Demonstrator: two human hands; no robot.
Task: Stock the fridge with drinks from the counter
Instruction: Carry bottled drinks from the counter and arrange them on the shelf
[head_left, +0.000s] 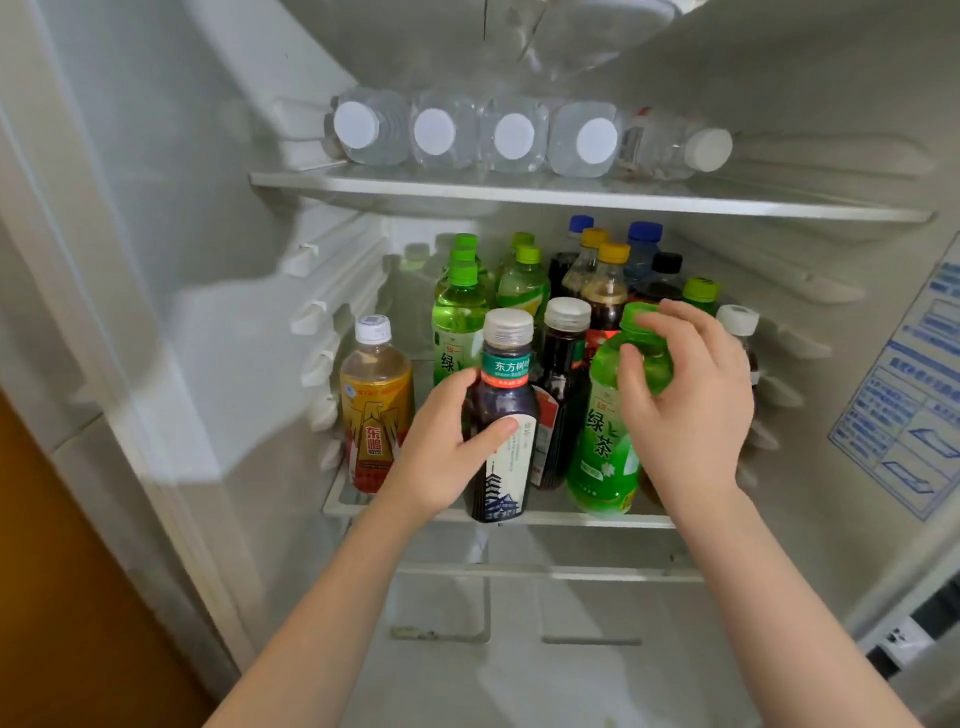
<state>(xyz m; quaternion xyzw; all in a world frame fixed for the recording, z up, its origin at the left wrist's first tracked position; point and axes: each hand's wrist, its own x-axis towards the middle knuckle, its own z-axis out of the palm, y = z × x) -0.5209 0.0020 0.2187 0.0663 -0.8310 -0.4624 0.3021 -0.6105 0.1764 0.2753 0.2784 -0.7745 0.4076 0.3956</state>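
The dark tea bottle (500, 400) with the grey ribbed cap stands at the very near lip of the lower fridge shelf (576, 518). Your left hand (441, 449) is wrapped round its middle, thumb across the label. Just to its right, the green tea bottle (602, 447) sits near the same edge, and your right hand (685, 400) clasps its shoulder, fingers curled up by the green cap. Both look full and sealed, so expect them to be stiff, fairly heavy for their size and not fragile. The glossy sleeve labels are likely slick, so a full wrap round the body is the safer hold. The grip at the shoulder steers the green one well but carries it poorly. They are tall and narrow and will probably tip if nudged, and the dark one has little shelf under it on the near side. Behind them stands a tight cluster of green, yellow, blue and black capped bottles. To the left there is open shelf beside the yellow energy drink bottle (375, 410). Clear water bottles (514, 136) lie on the upper shelf (571, 196).
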